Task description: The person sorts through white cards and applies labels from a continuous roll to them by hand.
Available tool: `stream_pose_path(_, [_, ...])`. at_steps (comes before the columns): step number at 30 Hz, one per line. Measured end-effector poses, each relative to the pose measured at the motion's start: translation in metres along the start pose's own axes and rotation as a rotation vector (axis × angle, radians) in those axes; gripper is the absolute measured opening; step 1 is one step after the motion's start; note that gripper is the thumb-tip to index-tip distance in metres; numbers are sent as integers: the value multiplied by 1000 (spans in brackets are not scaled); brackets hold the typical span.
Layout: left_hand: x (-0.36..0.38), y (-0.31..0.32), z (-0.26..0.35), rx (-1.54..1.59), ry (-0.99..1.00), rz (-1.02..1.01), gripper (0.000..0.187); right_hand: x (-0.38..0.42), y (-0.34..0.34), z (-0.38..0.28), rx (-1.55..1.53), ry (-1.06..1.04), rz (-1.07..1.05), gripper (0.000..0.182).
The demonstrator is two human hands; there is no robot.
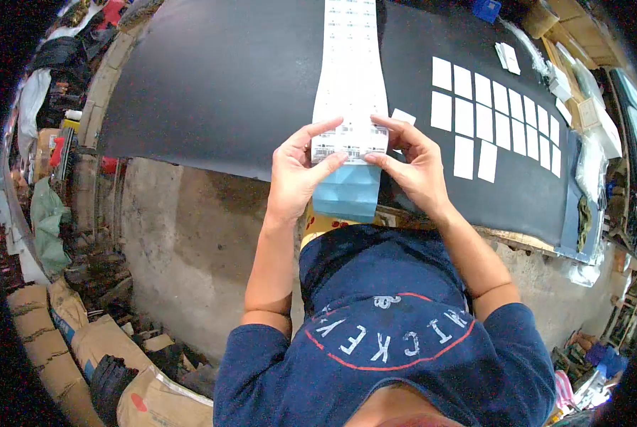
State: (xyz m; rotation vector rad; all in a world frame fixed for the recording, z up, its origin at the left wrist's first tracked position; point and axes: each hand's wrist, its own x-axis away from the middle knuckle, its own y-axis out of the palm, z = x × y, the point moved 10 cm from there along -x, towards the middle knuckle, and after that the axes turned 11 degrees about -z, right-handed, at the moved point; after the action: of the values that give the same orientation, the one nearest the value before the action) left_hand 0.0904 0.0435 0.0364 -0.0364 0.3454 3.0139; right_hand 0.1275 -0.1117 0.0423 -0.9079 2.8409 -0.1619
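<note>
A long strip of printed barcode labels (pixel 350 78) runs down the black table toward me. My left hand (pixel 297 171) pinches its left edge between thumb and fingers near the table's front edge. On the other side, my right hand (pixel 414 164) grips the right edge the same way, thumb on top. Between the two thumbs the printed labels lie across the strip. Blue backing paper (pixel 345 191) hangs below my hands, over the table edge. A small white card (pixel 402 117) lies partly hidden beside my right hand.
Several white cards (pixel 464 117) lie in rows on the black table (pixel 212 78) to the right. A small card stack (pixel 508 58) sits behind them. A blue box (pixel 486 9) stands at the back. Cardboard boxes (pixel 105 334) are on the floor at lower left.
</note>
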Motion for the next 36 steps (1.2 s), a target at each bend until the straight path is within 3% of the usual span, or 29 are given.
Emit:
stream_pose_path(4, [-6, 16, 10, -114, 40, -73, 51, 4, -6, -2, 25, 7, 71, 42])
stream_pose_path(7, [-10, 20, 5, -141, 19, -92, 43, 9, -14, 6, 65, 59, 75, 39])
stream_pose_path(9, [-12, 19, -5, -317, -66, -123, 37, 10, -16, 13, 55, 90, 56, 38])
stream_pose_path(12, [-15, 23, 4, -384, -1, -110, 30, 13, -17, 16, -38, 94, 105, 33])
stream_pose_path(20, [-17, 22, 4, -364, -16, -104, 30, 13, -18, 24, -183, 98, 151, 27])
stream_pose_path(23, [-20, 19, 2, -362, -29, -105, 30, 12, -18, 8, -1, 73, 117, 25])
stream_pose_path(36, [-26, 27, 8, -414, 16, -126, 21, 11, -27, 20, -71, 83, 170, 19])
